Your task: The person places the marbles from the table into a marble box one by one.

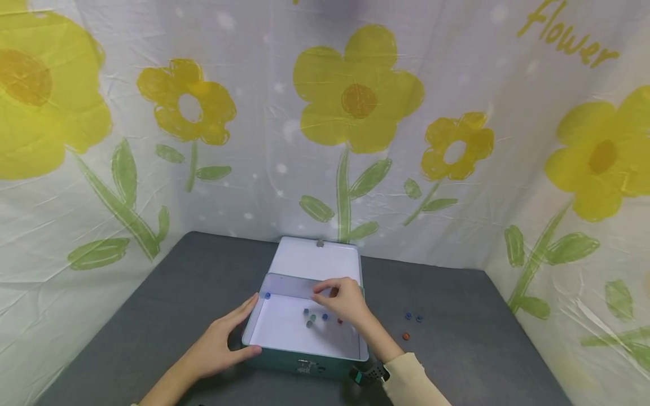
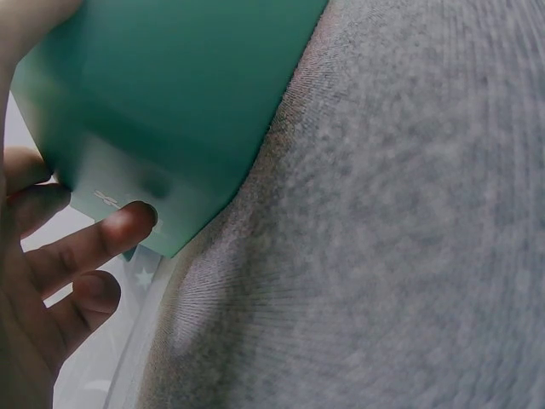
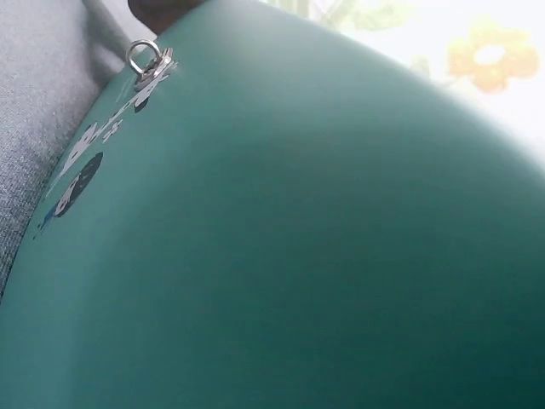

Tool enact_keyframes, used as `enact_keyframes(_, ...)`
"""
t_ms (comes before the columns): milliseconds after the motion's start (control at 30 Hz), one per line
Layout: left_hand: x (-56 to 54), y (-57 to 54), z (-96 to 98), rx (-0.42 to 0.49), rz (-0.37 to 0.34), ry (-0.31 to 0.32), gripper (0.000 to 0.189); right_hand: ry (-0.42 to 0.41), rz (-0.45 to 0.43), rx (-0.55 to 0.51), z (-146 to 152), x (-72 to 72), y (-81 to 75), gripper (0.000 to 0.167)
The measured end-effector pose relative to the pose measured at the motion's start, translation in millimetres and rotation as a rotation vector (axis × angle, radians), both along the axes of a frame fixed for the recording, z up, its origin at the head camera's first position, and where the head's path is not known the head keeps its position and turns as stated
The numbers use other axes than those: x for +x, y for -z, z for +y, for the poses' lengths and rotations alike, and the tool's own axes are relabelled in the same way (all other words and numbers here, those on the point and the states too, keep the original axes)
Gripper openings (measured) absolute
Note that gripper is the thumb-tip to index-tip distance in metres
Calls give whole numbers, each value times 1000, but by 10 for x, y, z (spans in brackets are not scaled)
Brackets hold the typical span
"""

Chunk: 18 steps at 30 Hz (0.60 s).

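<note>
A green tin box (image 1: pixel 284 357) with a white inside stands with its lid (image 1: pixel 315 256) laid back. My left hand (image 1: pixel 218 344) steadies the box's left side, thumb at the near corner and straight fingers along the side. In the left wrist view, spread fingers (image 2: pixel 102 243) lie against the green wall. My right hand (image 1: pixel 345 301) is over the box interior, thumb and index fingertips brought close together; I cannot tell whether a bead is between them. Below are a blue bead (image 1: pixel 325 317), a green bead (image 1: pixel 312 318) and an orange bead (image 1: pixel 340 321). Another blue bead (image 1: pixel 267 295) sits in the far left corner.
On the dark grey table (image 1: pixel 457 361), right of the box, lie two blue beads (image 1: pixel 408 316) and an orange bead (image 1: pixel 405 336). A metal clasp (image 3: pixel 152 68) sticks out from the box front. Behind the table hangs a flower-printed curtain (image 1: pixel 264 169).
</note>
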<state>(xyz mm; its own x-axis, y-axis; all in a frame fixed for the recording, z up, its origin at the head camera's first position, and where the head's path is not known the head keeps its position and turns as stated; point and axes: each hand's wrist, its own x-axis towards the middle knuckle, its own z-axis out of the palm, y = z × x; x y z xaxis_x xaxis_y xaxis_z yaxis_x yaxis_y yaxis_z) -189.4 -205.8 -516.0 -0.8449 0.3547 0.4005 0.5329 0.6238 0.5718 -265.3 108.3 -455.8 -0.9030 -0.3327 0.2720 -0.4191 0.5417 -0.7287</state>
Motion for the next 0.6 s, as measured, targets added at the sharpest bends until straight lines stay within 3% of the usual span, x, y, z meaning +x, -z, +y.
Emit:
enact_keyframes(333, 28, -5, 10, 8, -7, 2, 99, -10, 60, -66, 41, 63, -31, 13)
enact_keyframes(600, 21, -16, 9, 11, 9, 4, 99, -14, 156, -103, 134, 100, -53, 9)
